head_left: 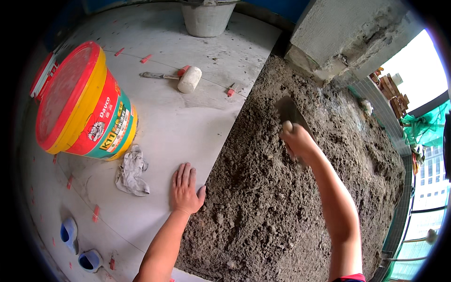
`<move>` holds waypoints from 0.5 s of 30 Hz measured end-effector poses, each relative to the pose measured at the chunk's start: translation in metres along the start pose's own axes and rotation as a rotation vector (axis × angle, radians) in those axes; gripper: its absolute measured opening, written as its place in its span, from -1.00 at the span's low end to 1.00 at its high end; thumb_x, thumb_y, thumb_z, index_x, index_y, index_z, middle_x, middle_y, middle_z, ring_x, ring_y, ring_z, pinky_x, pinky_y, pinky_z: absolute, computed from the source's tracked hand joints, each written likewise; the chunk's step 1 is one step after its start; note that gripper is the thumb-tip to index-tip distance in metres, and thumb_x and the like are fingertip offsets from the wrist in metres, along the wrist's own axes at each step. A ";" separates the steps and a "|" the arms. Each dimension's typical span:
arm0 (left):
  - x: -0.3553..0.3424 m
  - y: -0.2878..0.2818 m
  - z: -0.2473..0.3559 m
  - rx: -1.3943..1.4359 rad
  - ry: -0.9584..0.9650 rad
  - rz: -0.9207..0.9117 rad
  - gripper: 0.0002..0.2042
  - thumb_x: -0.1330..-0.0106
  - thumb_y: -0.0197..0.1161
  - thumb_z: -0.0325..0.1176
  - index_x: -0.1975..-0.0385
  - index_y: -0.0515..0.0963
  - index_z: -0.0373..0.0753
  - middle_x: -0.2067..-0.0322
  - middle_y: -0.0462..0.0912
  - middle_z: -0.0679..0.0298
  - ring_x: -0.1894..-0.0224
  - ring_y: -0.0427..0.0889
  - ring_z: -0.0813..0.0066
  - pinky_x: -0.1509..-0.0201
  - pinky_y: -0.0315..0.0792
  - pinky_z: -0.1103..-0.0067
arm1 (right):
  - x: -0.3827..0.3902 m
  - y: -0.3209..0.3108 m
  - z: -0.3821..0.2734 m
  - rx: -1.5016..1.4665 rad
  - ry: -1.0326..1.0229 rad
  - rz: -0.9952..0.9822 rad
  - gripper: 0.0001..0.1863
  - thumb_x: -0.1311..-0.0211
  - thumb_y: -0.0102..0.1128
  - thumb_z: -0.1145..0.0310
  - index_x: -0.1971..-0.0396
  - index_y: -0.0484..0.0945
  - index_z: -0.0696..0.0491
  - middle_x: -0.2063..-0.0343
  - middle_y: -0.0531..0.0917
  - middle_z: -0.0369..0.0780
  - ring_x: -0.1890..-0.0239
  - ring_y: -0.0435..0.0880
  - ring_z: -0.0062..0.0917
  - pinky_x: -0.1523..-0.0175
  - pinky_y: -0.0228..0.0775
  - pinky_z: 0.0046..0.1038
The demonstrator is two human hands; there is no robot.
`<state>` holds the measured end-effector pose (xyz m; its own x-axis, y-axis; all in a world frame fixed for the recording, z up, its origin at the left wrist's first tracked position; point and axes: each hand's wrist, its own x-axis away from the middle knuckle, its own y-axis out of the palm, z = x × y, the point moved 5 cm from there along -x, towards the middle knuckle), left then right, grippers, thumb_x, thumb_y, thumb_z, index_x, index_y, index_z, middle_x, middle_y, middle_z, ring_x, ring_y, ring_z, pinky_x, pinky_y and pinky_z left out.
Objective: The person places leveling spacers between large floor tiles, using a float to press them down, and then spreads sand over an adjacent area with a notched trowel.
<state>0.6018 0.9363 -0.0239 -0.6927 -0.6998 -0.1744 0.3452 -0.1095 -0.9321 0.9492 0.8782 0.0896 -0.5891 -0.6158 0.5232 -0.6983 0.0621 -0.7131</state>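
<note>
My left hand (pixel 187 190) lies with its fingers stretched out on the pale grey floor tile (pixel 216 115), at the edge beside the rough mortar bed (pixel 263 216). My right hand (pixel 297 141) grips the handle of a steel trowel (pixel 291 108), whose blade is over the mortar. A white-headed mallet (pixel 189 79) rests on the tiles beyond my left hand, and a crumpled grey cloth (pixel 132 174) lies to its left.
A red, yellow and teal bucket (pixel 84 103) stands on the left; a grey bucket (pixel 207 19) at the back. Two blue slippers (pixel 89 261) lie lower left. A concrete column (pixel 338 33) borders the mortar; stacked wood (pixel 392 91) and green netting (pixel 423 127) are by the window.
</note>
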 end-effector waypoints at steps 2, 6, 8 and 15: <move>-0.006 0.008 0.008 0.023 0.008 -0.007 -0.38 -0.19 0.20 -0.15 -0.18 0.30 -0.44 -0.32 0.20 -0.07 -0.42 0.09 -0.02 -0.49 -0.07 0.16 | -0.037 0.015 0.009 -0.336 0.232 -0.080 -0.76 -0.41 0.02 0.21 0.33 0.44 0.09 0.66 0.44 -0.37 0.68 0.38 -0.68 0.55 0.34 -0.56; -0.002 0.011 0.000 0.021 -0.004 -0.025 -0.38 -0.20 0.16 -0.13 -0.18 0.32 -0.44 -0.33 0.18 -0.07 -0.44 0.05 0.00 -0.50 -0.11 0.16 | -0.013 0.090 0.008 -0.162 0.122 -0.372 -0.61 -0.52 -0.24 0.14 0.12 0.45 0.16 0.53 0.47 -0.29 0.54 0.46 -0.51 0.45 0.46 -0.38; 0.002 0.003 -0.010 0.000 -0.016 -0.031 -0.38 -0.20 0.16 -0.13 -0.18 0.32 -0.45 -0.33 0.18 -0.07 -0.44 0.05 0.00 -0.51 -0.11 0.16 | 0.039 0.094 0.010 -0.025 0.058 -0.535 -0.56 -0.54 -0.33 0.08 0.18 0.44 0.13 0.54 0.49 -0.24 0.52 0.51 -0.55 0.43 0.55 -0.42; 0.002 0.003 -0.005 0.006 -0.009 -0.038 -0.37 -0.19 0.18 -0.14 -0.18 0.32 -0.47 -0.32 0.19 -0.08 -0.43 0.07 -0.02 -0.50 -0.08 0.16 | 0.151 0.037 0.080 0.169 -0.070 -0.083 -0.73 -0.40 0.04 0.25 0.13 0.33 0.15 0.40 0.66 0.00 0.50 0.69 -0.37 0.40 0.64 -0.37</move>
<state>0.5985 0.9379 -0.0285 -0.6996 -0.7014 -0.1363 0.3231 -0.1404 -0.9359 0.8667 0.7242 0.1046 -0.4987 -0.6672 0.5534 -0.6613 -0.1199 -0.7405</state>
